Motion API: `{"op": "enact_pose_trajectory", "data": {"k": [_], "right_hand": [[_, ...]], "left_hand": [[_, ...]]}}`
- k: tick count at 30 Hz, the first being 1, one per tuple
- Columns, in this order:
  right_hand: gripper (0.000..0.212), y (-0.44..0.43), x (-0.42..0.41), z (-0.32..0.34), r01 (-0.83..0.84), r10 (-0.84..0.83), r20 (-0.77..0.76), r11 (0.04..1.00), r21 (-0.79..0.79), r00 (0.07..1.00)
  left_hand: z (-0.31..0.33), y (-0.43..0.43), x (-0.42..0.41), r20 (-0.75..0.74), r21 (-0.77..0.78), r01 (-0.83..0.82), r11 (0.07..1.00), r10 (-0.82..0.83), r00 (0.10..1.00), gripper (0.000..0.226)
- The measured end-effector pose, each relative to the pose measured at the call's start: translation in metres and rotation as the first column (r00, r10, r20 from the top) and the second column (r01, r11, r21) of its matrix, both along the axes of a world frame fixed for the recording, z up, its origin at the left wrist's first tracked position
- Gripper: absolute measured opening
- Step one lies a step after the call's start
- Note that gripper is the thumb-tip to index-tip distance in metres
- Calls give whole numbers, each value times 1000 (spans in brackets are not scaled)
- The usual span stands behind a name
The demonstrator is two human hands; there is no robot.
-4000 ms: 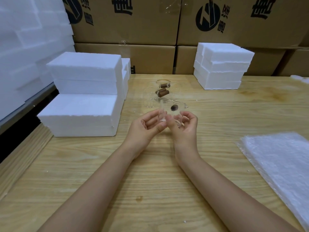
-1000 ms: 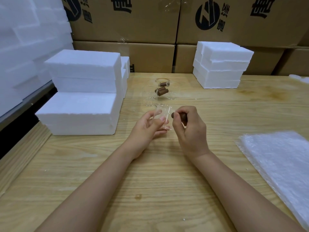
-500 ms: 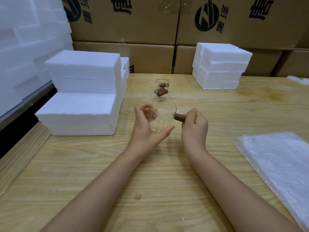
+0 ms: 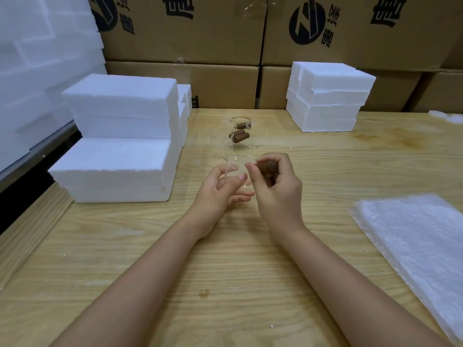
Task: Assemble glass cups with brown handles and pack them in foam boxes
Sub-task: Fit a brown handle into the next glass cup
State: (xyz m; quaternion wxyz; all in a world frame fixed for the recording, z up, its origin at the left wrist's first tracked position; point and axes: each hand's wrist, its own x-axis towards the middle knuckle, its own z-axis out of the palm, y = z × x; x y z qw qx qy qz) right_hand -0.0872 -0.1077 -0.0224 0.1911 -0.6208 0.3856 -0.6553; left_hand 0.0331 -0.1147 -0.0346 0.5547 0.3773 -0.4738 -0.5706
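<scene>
Glass cup (image 4: 235, 172): clear, thin-walled, nearly lost against the wood, only rim glints and edges show. It is held just above the middle of the table (image 4: 225, 284), between both hands.

Grip: the left hand (image 4: 218, 194) cradles it from the left, fingers loosely curled round the glass, thumb and a fingertip on its wall. The right hand (image 4: 280, 196) is curled tight round the brown handle (image 4: 267, 167), a short, matte, dark-brown cylinder, blurred. The handle sits at the cup's right side; cannot tell if it touches the glass.

Behind the hands, toward the far edge, more cups (image 4: 238, 140) stand close together. They are transparent, with brown stub handles sticking out sideways.

The table is pale wood planks with strong grain, a few small stains and white crumbs.

- The foam boxes (image 4: 120, 146) are stacked along the left edge: white, blocky, grainy, with ragged seams.
- A second foam stack (image 4: 325, 98) stands at the far edge, right of centre.
- Bubble wrap sheets (image 4: 421, 246) lie flat at the right edge, translucent and bumpy.
- Cardboard cartons (image 4: 190, 38) line the far side: brown, with black printed logos and clear tape.
- White foam slabs (image 4: 37, 71) are piled beyond the left edge.
</scene>
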Motion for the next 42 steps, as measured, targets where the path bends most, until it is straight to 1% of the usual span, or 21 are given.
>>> {"op": "enact_pose_trajectory", "data": {"k": [2, 3, 6, 10, 12, 15, 16, 18, 19, 21, 24, 26, 28, 30, 31, 32, 34, 36, 39, 40, 42], "right_hand": [[11, 1, 1, -2, -48, 46, -53, 998, -36, 997], [10, 1, 2, -2, -65, 61, -77, 997, -43, 995], [19, 2, 2, -2, -121, 116, -116, 992, -33, 986], [17, 6, 3, 0, -196, 191, -147, 980, -16, 970], [19, 7, 6, -1, -189, 184, -142, 982, -25, 973], [27, 7, 9, -1, -176, 173, -86, 984, -38, 981], [26, 6, 9, -2, -175, 172, -66, 984, -44, 983], [27, 4, 8, -5, -141, 139, -38, 989, -33, 989], [29, 3, 6, -6, -92, 91, -33, 996, -21, 995], [31, 1, 4, -8, 29, -28, -46, 999, 15, 999], [31, -5, 0, -9, 104, -99, -40, 980, 169, 994], [37, -10, -3, -10, 112, -103, -49, 953, 281, 994], [38, -15, -5, -13, 96, -86, -44, 927, 363, 995], [38, -17, -6, -14, 72, -82, 7, 912, 403, 997], [36, -17, -6, -14, 35, -67, 65, 914, 404, 996], [30, -17, -5, -13, -23, -31, 132, 919, 392, 991], [12, -16, -3, -12, -151, 79, 209, 924, 353, 975], [14, -17, -2, -13, -237, 150, 277, 920, 313, 949], [13, -18, -5, -11, -254, 142, 383, 932, 260, 913], [12, -19, -7, -10, -266, 136, 431, 929, 256, 892], [11, -22, -12, -8, -341, 147, 559, 903, 260, 816]], "left_hand": [[3, 0, 3, -85, 48, 74, 996, -69, 994, 47], [4, 0, 5, -118, 63, 109, 992, -101, 988, 45], [6, 1, 10, -202, 110, 173, 979, -148, 968, 53], [5, 0, 18, -261, 31, 255, 966, -239, 935, 49], [4, 0, 21, -284, 20, 256, 967, -240, 928, 55], [3, 0, 23, -275, 19, 209, 978, -196, 941, 63], [3, 0, 23, -261, 12, 188, 982, -179, 949, 66], [3, 0, 22, -187, -17, 119, 993, -120, 975, 72], [3, 0, 21, -137, -41, 74, 996, -79, 987, 75], [4, 2, 18, -50, -104, -17, 994, 12, 999, 76], [5, 2, 12, 52, -218, -138, 966, 153, 987, 72], [3, 1, 10, 115, -278, -193, 941, 232, 966, 73], [2, 0, 9, 167, -311, -215, 926, 276, 947, 74], [0, -1, 7, 199, -321, -228, 919, 301, 933, 74], [-1, -1, 7, 210, -317, -237, 918, 312, 927, 74], [-2, -2, 6, 217, -303, -246, 921, 318, 923, 73], [-3, -2, 6, 221, -258, -247, 934, 306, 926, 71], [-2, -2, 6, 220, -216, -224, 950, 271, 937, 75], [-2, -1, 8, 239, -171, -157, 973, 196, 951, 82], [-1, -1, 7, 221, -144, -134, 981, 164, 961, 79], [-1, -2, 6, 119, -53, -100, 994, 106, 987, 67]]}}
